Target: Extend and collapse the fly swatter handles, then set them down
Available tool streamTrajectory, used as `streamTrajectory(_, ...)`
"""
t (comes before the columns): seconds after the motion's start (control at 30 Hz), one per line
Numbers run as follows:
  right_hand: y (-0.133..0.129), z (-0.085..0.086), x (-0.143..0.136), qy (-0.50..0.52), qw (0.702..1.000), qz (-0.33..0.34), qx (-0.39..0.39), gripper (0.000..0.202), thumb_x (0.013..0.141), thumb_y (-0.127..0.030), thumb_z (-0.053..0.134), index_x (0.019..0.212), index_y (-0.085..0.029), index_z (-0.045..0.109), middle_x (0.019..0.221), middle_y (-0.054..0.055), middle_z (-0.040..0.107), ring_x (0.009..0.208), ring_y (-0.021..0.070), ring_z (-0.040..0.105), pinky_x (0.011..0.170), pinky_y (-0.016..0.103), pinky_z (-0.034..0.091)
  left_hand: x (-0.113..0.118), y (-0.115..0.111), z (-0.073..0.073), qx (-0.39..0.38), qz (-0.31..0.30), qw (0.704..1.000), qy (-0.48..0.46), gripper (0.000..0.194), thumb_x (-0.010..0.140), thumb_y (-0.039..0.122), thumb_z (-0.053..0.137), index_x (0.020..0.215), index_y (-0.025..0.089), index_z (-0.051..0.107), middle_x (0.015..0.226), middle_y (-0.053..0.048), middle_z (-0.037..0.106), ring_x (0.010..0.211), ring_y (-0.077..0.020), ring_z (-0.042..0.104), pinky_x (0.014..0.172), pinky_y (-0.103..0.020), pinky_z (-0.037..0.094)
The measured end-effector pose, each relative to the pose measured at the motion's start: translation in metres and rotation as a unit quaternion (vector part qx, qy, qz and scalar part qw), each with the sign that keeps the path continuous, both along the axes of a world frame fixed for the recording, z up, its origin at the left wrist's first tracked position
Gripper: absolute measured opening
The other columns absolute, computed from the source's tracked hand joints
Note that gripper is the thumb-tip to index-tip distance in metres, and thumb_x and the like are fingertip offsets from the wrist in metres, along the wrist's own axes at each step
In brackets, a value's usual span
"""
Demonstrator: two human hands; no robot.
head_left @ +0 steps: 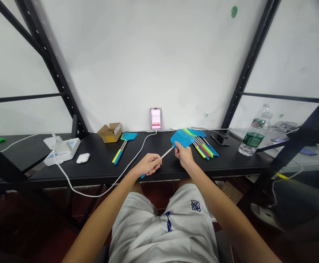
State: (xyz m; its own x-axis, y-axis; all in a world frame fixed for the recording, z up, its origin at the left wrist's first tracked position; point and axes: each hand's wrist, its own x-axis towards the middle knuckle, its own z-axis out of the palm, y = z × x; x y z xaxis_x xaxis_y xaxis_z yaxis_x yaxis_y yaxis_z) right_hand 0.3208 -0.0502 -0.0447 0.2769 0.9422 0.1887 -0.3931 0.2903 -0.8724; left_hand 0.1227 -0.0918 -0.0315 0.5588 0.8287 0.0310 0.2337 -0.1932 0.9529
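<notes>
A blue fly swatter (181, 138) with a thin metal shaft is held in both hands above the black desk's front edge. My left hand (149, 164) is closed around the lower shaft, with a bit of blue handle showing below it. Where the shaft meets the blue mesh head, my right hand (184, 154) pinches it between thumb and fingers. Just right of that hand lies a row of several fly swatters (204, 149) with yellow, red, green and blue handles. Two more fly swatters (121, 150), one with a yellow-green handle and one with blue, lie together on the left.
A phone (156, 118) leans on the wall, its white cable looping across the desk (99, 171). On the left are an open cardboard box (109, 133), a white earbud case (83, 157) and a power strip (63, 151). Water bottles (254, 135) and a dark phone (219, 139) are right.
</notes>
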Motion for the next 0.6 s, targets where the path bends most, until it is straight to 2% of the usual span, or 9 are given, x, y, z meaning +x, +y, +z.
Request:
streamTrajectory(0.13, -0.010, 0.001, -0.013, -0.025, 0.999, 0.036, 0.002, 0.029, 0.070, -0.041, 0.071, 0.064, -0.015, 0.059, 0.043, -0.005, 0.043, 0.036, 0.0046, 0.030, 0.034, 0.020, 0.019, 0.000, 0.001, -0.001, -0.014, -0.005, 1.000, -0.022, 0.021, 0.083, 0.037, 0.052, 0.080, 0.016, 0.055, 0.054, 0.007, 0.047, 0.030, -0.0036, 0.036, 0.027, -0.014, 0.024)
streamTrajectory(0.27, -0.009, 0.008, 0.000, -0.086, 0.993, 0.072, -0.029, 0.035, 0.072, -0.049, 0.068, 0.073, -0.014, 0.063, 0.050, -0.002, 0.050, 0.038, 0.0075, 0.039, 0.036, 0.021, 0.024, -0.006, 0.004, 0.002, -0.017, 0.019, 0.999, -0.034, 0.023, 0.083, 0.039, 0.053, 0.082, 0.016, 0.055, 0.054, 0.007, 0.047, 0.031, -0.0043, 0.037, 0.029, -0.015, 0.025)
streamTrajectory(0.33, -0.004, 0.012, 0.012, -0.138, 0.989, 0.047, -0.033, 0.038, 0.076, -0.053, 0.062, 0.076, -0.015, 0.063, 0.055, 0.000, 0.054, 0.042, 0.0097, 0.045, 0.038, 0.022, 0.028, -0.014, 0.006, 0.008, 0.009, 0.061, 0.997, -0.036, 0.023, 0.083, 0.039, 0.053, 0.083, 0.016, 0.056, 0.053, 0.007, 0.045, 0.030, -0.0041, 0.035, 0.030, -0.016, 0.024)
streamTrajectory(0.4, 0.001, 0.016, 0.028, -0.236, 0.971, -0.016, -0.021, 0.038, 0.079, -0.053, 0.057, 0.076, -0.016, 0.063, 0.060, 0.001, 0.058, 0.049, 0.0122, 0.052, 0.044, 0.023, 0.035, -0.027, 0.010, 0.015, 0.053, 0.129, 0.990, -0.026, 0.024, 0.084, 0.040, 0.052, 0.082, 0.016, 0.056, 0.052, 0.008, 0.042, 0.030, -0.0038, 0.032, 0.031, -0.017, 0.023)
streamTrajectory(0.43, 0.003, 0.017, 0.036, -0.305, 0.950, -0.063, -0.014, 0.035, 0.080, -0.050, 0.056, 0.076, -0.016, 0.063, 0.063, 0.003, 0.061, 0.055, 0.0139, 0.055, 0.050, 0.024, 0.039, -0.034, 0.012, 0.019, 0.078, 0.168, 0.983, -0.011, 0.024, 0.084, 0.040, 0.051, 0.082, 0.017, 0.057, 0.051, 0.008, 0.041, 0.030, -0.0042, 0.032, 0.032, -0.017, 0.023)
streamTrajectory(0.5, 0.008, 0.017, 0.053, -0.448, 0.881, -0.149, -0.011, 0.028, 0.080, -0.043, 0.055, 0.076, -0.016, 0.063, 0.072, 0.005, 0.065, 0.069, 0.0175, 0.060, 0.063, 0.027, 0.043, -0.052, 0.016, 0.024, 0.139, 0.250, 0.957, 0.047, 0.027, 0.085, 0.043, 0.050, 0.082, 0.018, 0.058, 0.051, 0.007, 0.045, 0.032, -0.0067, 0.038, 0.035, -0.019, 0.028)
streamTrajectory(0.6, 0.013, 0.016, 0.073, -0.599, 0.769, -0.222, -0.039, 0.021, 0.080, -0.034, 0.055, 0.085, -0.015, 0.064, 0.087, 0.009, 0.068, 0.086, 0.0224, 0.061, 0.076, 0.030, 0.043, -0.078, 0.025, 0.027, 0.234, 0.356, 0.884, 0.195, 0.032, 0.087, 0.046, 0.046, 0.080, 0.019, 0.062, 0.058, 0.000, 0.058, 0.047, -0.0133, 0.054, 0.049, -0.023, 0.040)
